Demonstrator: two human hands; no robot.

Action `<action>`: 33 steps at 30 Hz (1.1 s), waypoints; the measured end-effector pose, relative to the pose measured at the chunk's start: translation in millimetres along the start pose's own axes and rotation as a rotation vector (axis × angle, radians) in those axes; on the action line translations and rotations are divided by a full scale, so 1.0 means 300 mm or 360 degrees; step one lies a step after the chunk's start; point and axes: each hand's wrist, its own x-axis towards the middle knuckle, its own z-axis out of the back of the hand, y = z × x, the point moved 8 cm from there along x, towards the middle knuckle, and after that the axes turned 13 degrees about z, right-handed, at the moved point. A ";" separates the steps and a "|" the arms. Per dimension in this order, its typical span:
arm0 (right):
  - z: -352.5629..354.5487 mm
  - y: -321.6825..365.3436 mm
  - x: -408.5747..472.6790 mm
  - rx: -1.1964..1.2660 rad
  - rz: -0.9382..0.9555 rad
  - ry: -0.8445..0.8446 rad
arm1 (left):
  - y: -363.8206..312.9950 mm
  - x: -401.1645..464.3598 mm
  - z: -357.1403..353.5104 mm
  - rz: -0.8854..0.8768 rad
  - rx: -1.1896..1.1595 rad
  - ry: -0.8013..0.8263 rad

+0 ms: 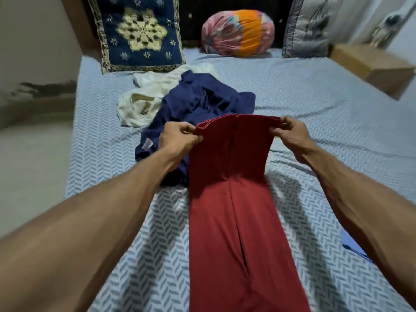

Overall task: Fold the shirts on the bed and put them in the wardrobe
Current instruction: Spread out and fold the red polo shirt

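Shirt fold under way on the bed.
Left hand and right hand pinch the far corners of the red shirt; it looks soft, light, limp.

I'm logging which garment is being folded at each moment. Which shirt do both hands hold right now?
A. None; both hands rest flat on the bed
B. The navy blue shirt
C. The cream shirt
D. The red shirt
D: the left hand and right hand each pinch a far corner of the red shirt, lifting that end, while the navy blue shirt and cream shirt lie crumpled beyond it.
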 end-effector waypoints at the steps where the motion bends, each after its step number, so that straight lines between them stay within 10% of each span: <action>1: 0.021 0.029 -0.040 -0.0024 0.0024 0.0027 | -0.008 -0.045 0.009 -0.0035 0.0039 0.0027; 14: 0.046 -0.216 -0.747 -0.0102 -0.0005 0.0720 | 0.403 -0.554 -0.037 -0.0019 0.0693 0.0395; 18: 0.007 -0.261 -0.668 0.0380 -0.0360 0.0331 | 0.429 -0.452 -0.034 0.0335 0.0253 0.0190; 33: -0.119 -0.463 -0.319 0.0114 -0.0499 0.0154 | 0.393 -0.101 -0.102 0.0632 -0.0041 -0.0281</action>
